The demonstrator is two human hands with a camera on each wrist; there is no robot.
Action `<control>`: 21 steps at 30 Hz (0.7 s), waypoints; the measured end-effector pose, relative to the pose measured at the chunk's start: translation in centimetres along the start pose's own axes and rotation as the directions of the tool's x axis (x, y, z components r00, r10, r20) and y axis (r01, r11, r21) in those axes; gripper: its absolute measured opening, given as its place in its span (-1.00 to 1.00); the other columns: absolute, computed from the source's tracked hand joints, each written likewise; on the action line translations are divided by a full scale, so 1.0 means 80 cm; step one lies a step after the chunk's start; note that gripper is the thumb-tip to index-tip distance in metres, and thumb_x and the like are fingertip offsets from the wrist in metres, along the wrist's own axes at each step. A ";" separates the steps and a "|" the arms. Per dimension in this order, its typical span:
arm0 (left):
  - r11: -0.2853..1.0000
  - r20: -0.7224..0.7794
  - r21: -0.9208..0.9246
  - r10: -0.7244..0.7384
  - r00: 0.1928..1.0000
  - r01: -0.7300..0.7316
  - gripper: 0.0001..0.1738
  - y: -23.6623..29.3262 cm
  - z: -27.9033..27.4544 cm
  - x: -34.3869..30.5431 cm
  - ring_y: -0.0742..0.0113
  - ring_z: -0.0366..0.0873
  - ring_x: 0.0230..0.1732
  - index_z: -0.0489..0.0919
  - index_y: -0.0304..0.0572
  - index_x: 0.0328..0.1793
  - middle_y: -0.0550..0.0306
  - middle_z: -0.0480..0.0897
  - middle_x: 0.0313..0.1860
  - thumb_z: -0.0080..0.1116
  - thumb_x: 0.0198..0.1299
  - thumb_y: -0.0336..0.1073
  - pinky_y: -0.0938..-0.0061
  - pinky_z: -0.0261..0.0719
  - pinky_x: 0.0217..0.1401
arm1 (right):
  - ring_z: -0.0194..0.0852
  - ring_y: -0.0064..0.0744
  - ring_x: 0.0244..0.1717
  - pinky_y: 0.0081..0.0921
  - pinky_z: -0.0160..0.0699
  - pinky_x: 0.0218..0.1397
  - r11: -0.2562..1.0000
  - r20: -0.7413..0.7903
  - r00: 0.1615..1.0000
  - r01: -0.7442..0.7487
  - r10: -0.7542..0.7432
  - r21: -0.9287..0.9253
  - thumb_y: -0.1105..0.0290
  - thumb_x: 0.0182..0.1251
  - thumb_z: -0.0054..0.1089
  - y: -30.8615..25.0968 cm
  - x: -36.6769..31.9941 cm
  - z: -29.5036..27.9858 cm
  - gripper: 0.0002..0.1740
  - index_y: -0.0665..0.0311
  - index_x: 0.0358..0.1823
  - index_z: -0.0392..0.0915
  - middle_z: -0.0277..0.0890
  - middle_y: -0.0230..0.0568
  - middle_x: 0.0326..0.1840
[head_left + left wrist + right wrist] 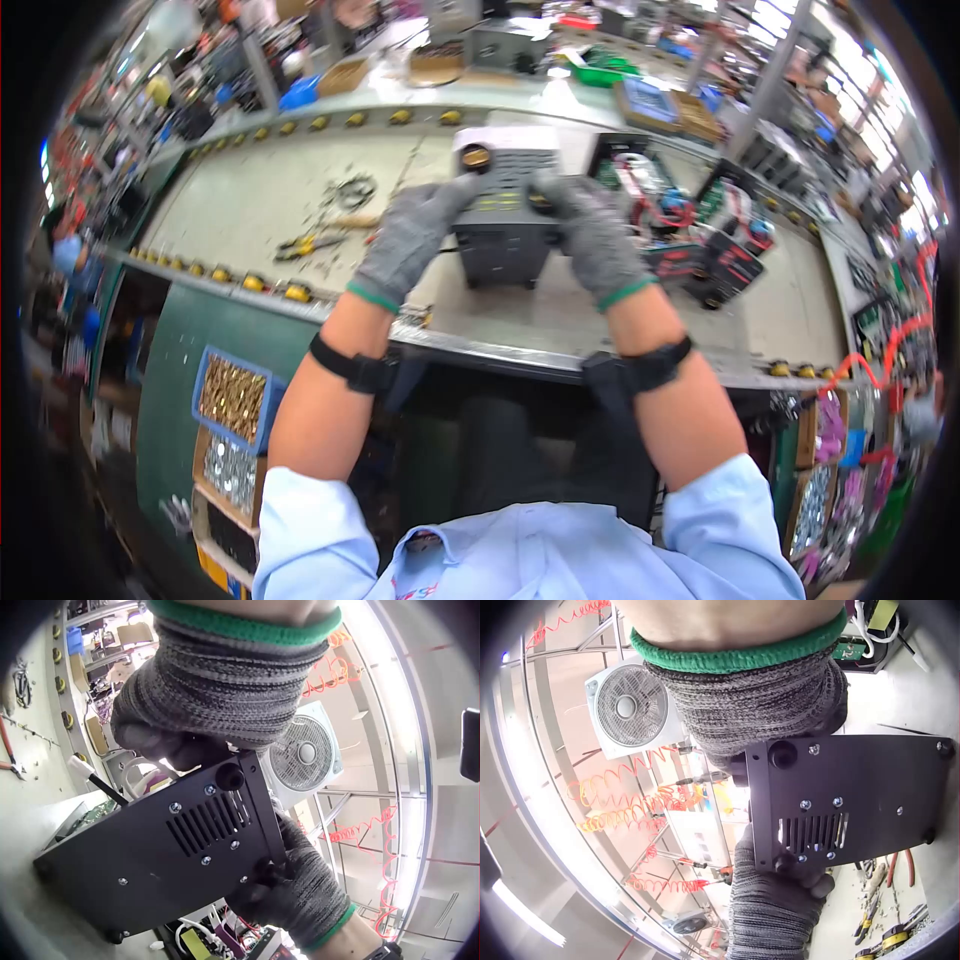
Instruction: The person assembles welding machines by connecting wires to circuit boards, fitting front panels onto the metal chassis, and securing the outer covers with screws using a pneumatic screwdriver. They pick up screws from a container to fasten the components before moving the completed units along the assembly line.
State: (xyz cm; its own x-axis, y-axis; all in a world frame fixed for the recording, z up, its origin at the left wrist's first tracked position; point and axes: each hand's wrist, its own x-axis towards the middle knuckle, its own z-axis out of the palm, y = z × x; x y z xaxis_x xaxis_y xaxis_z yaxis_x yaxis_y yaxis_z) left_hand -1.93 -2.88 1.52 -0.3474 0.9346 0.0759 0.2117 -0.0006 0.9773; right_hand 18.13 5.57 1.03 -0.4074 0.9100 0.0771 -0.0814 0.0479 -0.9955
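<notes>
Both hands, in grey knit gloves with green cuffs, hold a black metal equipment case [500,255] over the bench. It is tipped up, so its underside, with vent slots, screws and rubber feet, shows in both wrist views. My left hand [412,235] grips one side near the slotted end. Opposite it, my right hand [598,235] grips the other side, its gloved fingers [262,900] at the case's edge in the left wrist view. A pale slotted panel faces up in the head view.
Opened units with loose wiring [645,190] stand to the right, beside a black boxy part [730,265]. Left on the bench lie yellow-black pliers [308,246] and a wire coil [357,190]. A blue bin [270,408] of brass pieces sits at lower left.
</notes>
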 end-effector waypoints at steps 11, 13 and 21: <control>0.862 0.097 0.424 0.262 0.960 -0.279 -0.66 -0.060 0.073 -0.135 0.29 0.65 -0.07 0.66 -0.30 0.13 0.07 0.69 -0.09 0.01 0.55 -0.19 0.33 0.63 -0.02 | 0.71 -0.19 -0.09 -0.22 0.66 0.00 0.701 -0.144 0.774 0.456 -0.616 -0.548 0.26 0.44 0.25 0.059 -0.170 -0.140 -0.73 0.29 -0.01 0.67 0.69 -0.04 -0.16; 0.933 0.080 0.308 0.171 0.982 -0.188 -0.64 -0.053 0.138 -0.133 0.26 0.63 -0.11 0.67 -0.35 0.07 0.02 0.69 -0.14 0.05 0.51 -0.18 0.34 0.60 0.00 | 0.67 -0.28 -0.07 -0.26 0.65 0.07 0.839 -0.205 0.878 0.308 -0.432 -0.448 0.41 0.45 0.16 0.088 -0.156 -0.216 -0.76 0.34 0.04 0.64 0.69 -0.09 -0.12; 0.954 0.086 0.300 -0.019 0.996 -0.008 -0.60 -0.106 0.241 -0.008 0.13 0.75 -0.16 0.71 -0.27 0.14 -0.10 0.78 -0.20 0.12 0.46 -0.10 0.28 0.64 0.02 | 0.57 0.05 0.19 -0.16 0.50 0.33 0.765 -0.139 0.912 0.232 -0.386 -0.600 0.56 0.28 0.09 0.138 -0.107 -0.320 -0.60 0.29 0.15 0.62 0.62 0.04 0.11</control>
State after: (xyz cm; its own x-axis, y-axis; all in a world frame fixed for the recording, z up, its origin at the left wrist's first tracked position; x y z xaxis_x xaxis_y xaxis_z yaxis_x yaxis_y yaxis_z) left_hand 14.14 3.35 -10.61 -0.2717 0.9615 0.0405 0.4791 0.0987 0.8722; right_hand 43.99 8.86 -11.99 -0.2139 0.8687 0.4468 0.3893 0.4953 -0.7766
